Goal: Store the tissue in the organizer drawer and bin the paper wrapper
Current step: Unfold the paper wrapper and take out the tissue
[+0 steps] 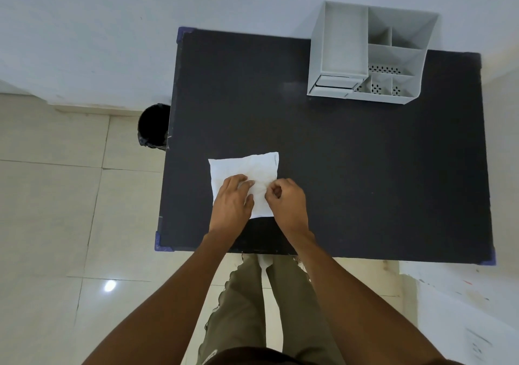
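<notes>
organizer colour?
Light grey, some compartment floors perforated with dark holes; organizer shows clearly in the head view.

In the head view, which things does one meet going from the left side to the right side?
Bin → left hand → right hand → organizer.

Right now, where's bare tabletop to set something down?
Free: the table's whole right half, between the right hand and the organizer, and the far left strip beyond the white paper. Crowded: near left, where both hands (left hand) work the paper.
</notes>
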